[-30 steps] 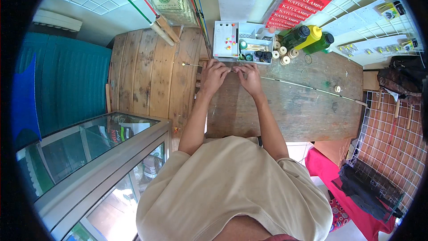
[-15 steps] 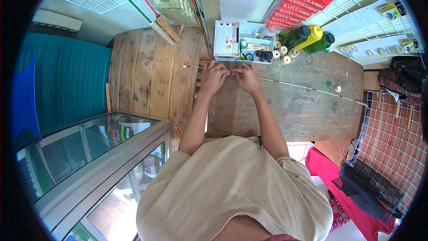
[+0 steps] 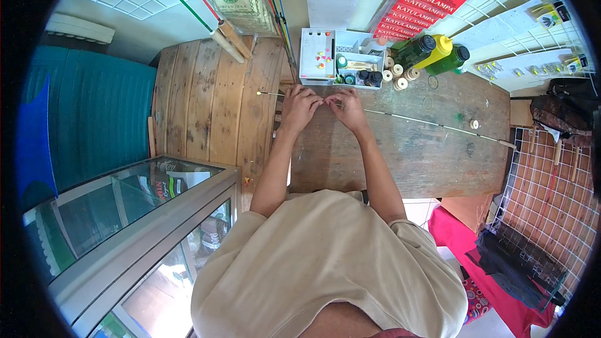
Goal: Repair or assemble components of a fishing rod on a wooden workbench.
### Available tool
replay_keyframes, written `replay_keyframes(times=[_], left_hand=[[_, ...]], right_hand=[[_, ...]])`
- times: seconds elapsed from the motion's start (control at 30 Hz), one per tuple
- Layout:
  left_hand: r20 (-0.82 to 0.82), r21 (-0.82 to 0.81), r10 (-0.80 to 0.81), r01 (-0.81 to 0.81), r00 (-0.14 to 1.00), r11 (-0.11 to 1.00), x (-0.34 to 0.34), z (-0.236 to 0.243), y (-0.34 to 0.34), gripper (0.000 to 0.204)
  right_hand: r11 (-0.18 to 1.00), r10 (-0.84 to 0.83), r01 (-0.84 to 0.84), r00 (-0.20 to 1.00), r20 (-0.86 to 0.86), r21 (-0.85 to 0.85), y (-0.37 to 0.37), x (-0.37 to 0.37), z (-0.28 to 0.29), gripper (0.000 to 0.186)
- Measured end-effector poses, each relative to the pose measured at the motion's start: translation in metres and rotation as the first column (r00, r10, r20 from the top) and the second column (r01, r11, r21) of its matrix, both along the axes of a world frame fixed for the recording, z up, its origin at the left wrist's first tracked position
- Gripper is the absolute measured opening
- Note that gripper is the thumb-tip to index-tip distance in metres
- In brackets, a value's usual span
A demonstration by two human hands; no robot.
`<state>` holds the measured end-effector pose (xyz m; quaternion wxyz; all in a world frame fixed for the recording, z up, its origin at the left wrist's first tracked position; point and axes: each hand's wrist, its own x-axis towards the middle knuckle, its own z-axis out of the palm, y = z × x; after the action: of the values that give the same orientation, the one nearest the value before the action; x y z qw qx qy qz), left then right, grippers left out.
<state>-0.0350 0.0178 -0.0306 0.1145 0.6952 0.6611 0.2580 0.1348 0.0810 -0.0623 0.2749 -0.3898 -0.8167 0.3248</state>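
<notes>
1 thin rod [image 3: 413, 119] runs crosswise thru both hands, above the dark wood tabletop [image 3: 400, 163]. Its short end pokes out past the L hand [image 3: 302, 107] w/ 1 small pale bead [image 3: 258, 93] at the tip; the long end goes out R of the R hand [image 3: 348, 110], slanting toward the near side, w/ 1 pale handle [image 3: 507, 144] at the tbl's R edge.

Both hands: narrow, thumb + fingers pinched on the rod, fingertips just beside each other. Can't tell if anything finer is btwn them; too small.

Count, approx. where noted: 1 white organizer [image 3: 318, 78] just beyond the hands, w/ bright pcs [image 3: 323, 58] in its L part (several, too tiny to count) & 2 black-capped jars [image 3: 369, 78] in its R part. 3 bottles [image 3: 432, 56] R of it: 1 yellow, 2 green. Approx. 5 wood spools [image 3: 399, 76] clustered btwn organizer & bottles, +1 lone spool [image 3: 474, 124] near the rod's R end. 2 thin rings [image 3: 428, 104] flat on the tbl. Far L: 2 corked rods [image 3: 226, 46], 1 green, 1 red, leaning over the lighter plank tbl [image 3: 200, 100].
</notes>
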Motion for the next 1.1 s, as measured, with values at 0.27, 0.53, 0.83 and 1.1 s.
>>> replay_keyframes(times=[0.27, 0.53, 0.83, 1.1], left_hand=[[0.015, 0.004, 0.016, -0.016, 1.000, 1.000, 0.003, 0.005, 0.001, 0.013], [-0.026, -0.058, 0.001, -0.003, 1.000, 0.998, 0.012, 0.007, 0.004, 0.014], [-0.040, -0.061, 0.032, -0.034, 0.999, 0.998, 0.012, 0.006, 0.001, 0.014], [-0.058, -0.021, 0.043, -0.045, 0.997, 0.999, 0.009, 0.004, 0.000, 0.013]], right_hand=[[0.994, -0.108, 0.109, 0.993, -0.046, 0.012, 0.004, 0.015, 0.015, 0.008], [0.857, -0.419, 0.194, 0.802, -0.426, -0.478, 0.008, 0.029, 0.006, 0.004], [0.667, -0.638, -0.017, 0.502, -0.583, -0.745, 0.014, 0.048, 0.007, 0.006], [0.907, -0.347, 0.310, 0.934, -0.089, -0.284, 0.010, 0.050, 0.002, 0.007]])
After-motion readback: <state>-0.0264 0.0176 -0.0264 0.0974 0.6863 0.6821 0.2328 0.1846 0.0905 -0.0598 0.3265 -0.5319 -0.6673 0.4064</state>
